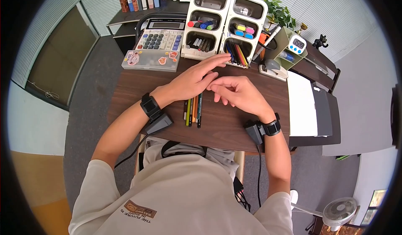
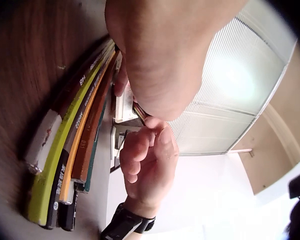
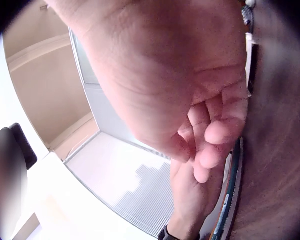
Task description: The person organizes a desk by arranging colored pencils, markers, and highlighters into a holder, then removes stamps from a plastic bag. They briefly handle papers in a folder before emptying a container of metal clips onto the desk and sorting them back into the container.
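Several pencils (image 1: 195,108) lie side by side on the brown desk, their near ends toward the person. In the left wrist view they show as a bundle with a yellow-green pencil (image 2: 65,140), an orange one and dark ones. My left hand (image 1: 190,81) lies over their far part with fingers stretched to the right, hiding those ends. Just right of it, my right hand (image 1: 242,93) has its fingers loosely bent, its fingertips right at the left thumb. Nothing shows in the right fingers in the right wrist view, where a dark green pencil (image 3: 229,205) runs below them.
Behind the hands stands a white organizer (image 1: 226,30) with pens, markers and pencils. A calculator (image 1: 161,36) and a stickered translucent case (image 1: 150,60) are at the left. A stapler (image 1: 274,69), a small timer (image 1: 297,45) and white paper (image 1: 302,105) are at the right.
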{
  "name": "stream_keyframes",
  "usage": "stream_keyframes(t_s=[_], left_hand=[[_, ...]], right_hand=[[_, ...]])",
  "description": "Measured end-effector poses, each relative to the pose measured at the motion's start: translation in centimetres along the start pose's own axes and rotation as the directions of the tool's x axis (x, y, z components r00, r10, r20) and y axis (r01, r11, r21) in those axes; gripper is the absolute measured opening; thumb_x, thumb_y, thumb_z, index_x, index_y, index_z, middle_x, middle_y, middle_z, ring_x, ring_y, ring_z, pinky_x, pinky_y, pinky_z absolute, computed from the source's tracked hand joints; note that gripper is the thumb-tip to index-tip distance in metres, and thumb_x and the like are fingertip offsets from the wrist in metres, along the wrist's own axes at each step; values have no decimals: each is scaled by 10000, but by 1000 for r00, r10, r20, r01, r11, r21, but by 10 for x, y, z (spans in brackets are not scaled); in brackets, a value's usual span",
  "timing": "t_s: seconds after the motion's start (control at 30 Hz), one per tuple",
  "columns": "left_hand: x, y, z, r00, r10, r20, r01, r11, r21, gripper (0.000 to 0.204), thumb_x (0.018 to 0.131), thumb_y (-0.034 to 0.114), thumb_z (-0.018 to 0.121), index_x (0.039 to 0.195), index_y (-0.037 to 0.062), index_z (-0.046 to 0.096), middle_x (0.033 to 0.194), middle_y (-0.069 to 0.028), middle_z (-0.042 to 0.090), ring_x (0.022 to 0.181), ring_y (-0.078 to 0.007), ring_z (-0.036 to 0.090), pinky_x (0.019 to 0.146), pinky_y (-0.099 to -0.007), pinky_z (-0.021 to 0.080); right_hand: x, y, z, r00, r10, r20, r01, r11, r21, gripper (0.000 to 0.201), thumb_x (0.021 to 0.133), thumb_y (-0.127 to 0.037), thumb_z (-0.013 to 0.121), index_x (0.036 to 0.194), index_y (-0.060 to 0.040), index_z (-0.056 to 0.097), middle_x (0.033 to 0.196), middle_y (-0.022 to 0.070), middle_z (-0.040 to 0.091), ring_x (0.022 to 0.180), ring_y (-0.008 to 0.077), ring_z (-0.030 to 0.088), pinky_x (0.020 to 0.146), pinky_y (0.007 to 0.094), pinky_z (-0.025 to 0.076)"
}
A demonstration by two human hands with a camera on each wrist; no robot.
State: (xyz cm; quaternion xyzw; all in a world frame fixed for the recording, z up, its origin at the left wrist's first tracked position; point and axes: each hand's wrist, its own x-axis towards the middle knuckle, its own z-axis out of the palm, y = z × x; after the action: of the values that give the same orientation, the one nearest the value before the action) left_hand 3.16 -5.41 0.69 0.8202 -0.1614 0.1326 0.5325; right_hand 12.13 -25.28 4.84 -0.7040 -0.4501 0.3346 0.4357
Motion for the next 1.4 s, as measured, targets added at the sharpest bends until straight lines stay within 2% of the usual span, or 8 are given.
stream_keyframes(t_s=[0.13, 0.23, 0.4, 0.57, 0.87, 1.17, 1.33, 1.4], left_hand=[[2, -3, -1, 997, 83, 1, -82, 986, 146, 570, 1056, -10, 468, 1614, 80, 390, 1704, -107, 314, 1506, -256, 425, 1173, -387, 441], [3, -3, -1, 987, 156, 23, -156, 942, 296, 556, 1062, 9, 464, 1609, 89, 403, 1710, -104, 305, 1553, -266, 349, 1177, -396, 434], [2, 1, -1, 995, 97, 38, -103, 972, 211, 564, 1058, 8, 473, 1609, 113, 412, 1713, -90, 303, 1571, -274, 312, 1172, -405, 439], [2, 2, -3, 997, 71, 24, -75, 979, 190, 567, 1054, 7, 479, 1607, 116, 416, 1716, -80, 299, 1569, -269, 315, 1158, -411, 454], [6, 7, 1, 978, 173, 120, -202, 932, 301, 576, 1028, 3, 488, 1594, 94, 424, 1700, -112, 325, 1562, -324, 326, 1275, -442, 292], [4, 7, 0, 987, 144, 67, -157, 940, 301, 555, 1026, 23, 525, 1571, 85, 443, 1677, -118, 358, 1545, -329, 352, 1271, -448, 301], [4, 7, 0, 989, 147, 34, -150, 942, 299, 561, 1028, 16, 537, 1575, 85, 438, 1634, -122, 403, 1489, -314, 421, 1181, -425, 430], [3, 6, 1, 986, 163, 18, -161, 937, 311, 554, 1031, 17, 539, 1572, 86, 442, 1623, -126, 411, 1469, -299, 445, 1153, -418, 455]], right_hand=[[3, 11, 7, 990, -108, 89, 113, 992, -50, 244, 1050, -179, 643, 1231, -57, 750, 827, 10, 731, 674, 71, 612, 604, 253, 495], [1, 5, 9, 976, -67, 209, 89, 991, -97, 267, 1028, -178, 668, 1266, -82, 742, 824, 18, 740, 684, 78, 627, 609, 257, 498], [0, 2, 17, 947, -118, 300, 189, 957, -221, 266, 1016, -197, 671, 1258, -117, 749, 806, 95, 767, 667, 167, 693, 630, 323, 527], [2, 6, 15, 949, -169, 267, 249, 921, -300, 235, 1005, -209, 685, 1193, -92, 764, 855, 109, 774, 679, 204, 696, 643, 343, 532], [0, 6, 14, 964, -167, 206, 236, 894, -381, 206, 980, -194, 703, 1125, -68, 778, 876, 131, 768, 659, 238, 680, 641, 354, 530], [0, 5, 12, 968, -189, 167, 240, 894, -379, 174, 953, -162, 723, 1078, -51, 771, 781, 112, 736, 632, 251, 667, 620, 375, 511], [0, 8, 9, 983, -156, 102, 185, 879, -439, 142, 921, -145, 757, 1018, -42, 745, 720, 108, 695, 633, 258, 665, 623, 385, 507], [0, 10, 6, 988, -155, 27, 149, 866, -477, 163, 893, -196, 760, 967, -59, 714, 784, 134, 739, 718, 343, 704, 691, 445, 536]])
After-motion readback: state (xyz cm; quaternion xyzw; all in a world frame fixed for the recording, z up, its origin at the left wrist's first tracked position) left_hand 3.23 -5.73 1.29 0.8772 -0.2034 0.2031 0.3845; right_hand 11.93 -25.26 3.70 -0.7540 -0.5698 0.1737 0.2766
